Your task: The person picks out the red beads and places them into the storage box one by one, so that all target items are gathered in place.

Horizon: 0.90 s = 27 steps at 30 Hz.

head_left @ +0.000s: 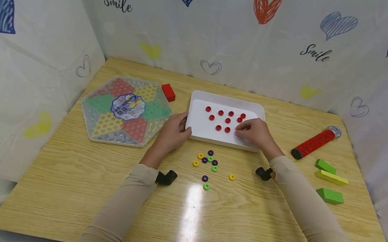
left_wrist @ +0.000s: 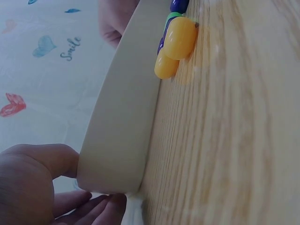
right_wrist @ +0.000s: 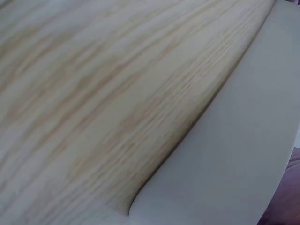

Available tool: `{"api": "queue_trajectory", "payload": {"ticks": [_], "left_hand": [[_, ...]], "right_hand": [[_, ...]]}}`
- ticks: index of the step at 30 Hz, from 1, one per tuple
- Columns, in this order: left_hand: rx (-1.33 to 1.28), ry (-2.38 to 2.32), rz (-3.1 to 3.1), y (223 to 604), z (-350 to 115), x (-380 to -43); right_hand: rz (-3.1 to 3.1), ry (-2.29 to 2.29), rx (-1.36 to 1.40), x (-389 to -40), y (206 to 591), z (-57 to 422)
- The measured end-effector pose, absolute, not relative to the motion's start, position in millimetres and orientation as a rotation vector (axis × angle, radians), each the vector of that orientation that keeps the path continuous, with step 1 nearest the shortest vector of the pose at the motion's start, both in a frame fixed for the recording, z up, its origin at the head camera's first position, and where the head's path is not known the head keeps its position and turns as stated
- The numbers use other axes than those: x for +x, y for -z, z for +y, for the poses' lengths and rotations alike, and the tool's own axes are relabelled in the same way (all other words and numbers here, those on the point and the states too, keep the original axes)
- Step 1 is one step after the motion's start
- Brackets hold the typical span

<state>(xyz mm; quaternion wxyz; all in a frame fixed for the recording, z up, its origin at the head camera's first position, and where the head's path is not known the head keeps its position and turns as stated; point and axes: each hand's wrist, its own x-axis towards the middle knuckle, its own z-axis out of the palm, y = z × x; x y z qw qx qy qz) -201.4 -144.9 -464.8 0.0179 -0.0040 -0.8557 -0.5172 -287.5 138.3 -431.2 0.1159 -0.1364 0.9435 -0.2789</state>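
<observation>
A white tray [head_left: 198, 128] holds several red ring beads [head_left: 227, 121] spread over its floor. My left hand [head_left: 172, 132] grips the tray's near left corner. In the left wrist view, the thumb lies against the near wall [left_wrist: 117, 108] and the fingers curl round the end. Over the tray's right part is my right hand [head_left: 255, 132], its fingertips drawn together low beside the red beads; I cannot tell whether a bead is between them. Purple beads [head_left: 205, 178], yellow beads [head_left: 232, 177] and green beads [head_left: 206, 187] lie loose in front of the tray.
Left of the tray lies a hexagonal game board [head_left: 104, 122] under a clear cover, with a red block [head_left: 168, 92] behind it. At the right are a red tube [head_left: 314, 143], green blocks [head_left: 329, 196] and a yellow block [head_left: 332, 177]. Curtains [head_left: 224, 35] surround the table [head_left: 256, 231].
</observation>
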Motion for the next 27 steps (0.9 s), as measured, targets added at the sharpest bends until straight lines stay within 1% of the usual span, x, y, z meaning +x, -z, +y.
{"api": "queue_trajectory", "payload": {"ticks": [7, 18, 22, 27], "left_hand": [[-0.029, 1.606, -2.658, 465.7, -143.4, -201.4], [-0.029, 1.613, -2.648, 472.4, -148.3, -204.8], [-0.023, 1.628, -2.64, 473.7, -153.8, -207.5], [0.048, 1.675, -2.629, 472.2, -162.6, -205.1]], "right_hand": [[2.764, 0.828, -0.364, -284.8, 426.9, 142.7], [2.809, 0.848, -0.385, -283.6, 406.9, 138.9], [2.815, 0.859, -0.407, -282.1, 401.3, 134.2], [2.824, 0.881, -0.484, -275.9, 392.9, 129.5]]}}
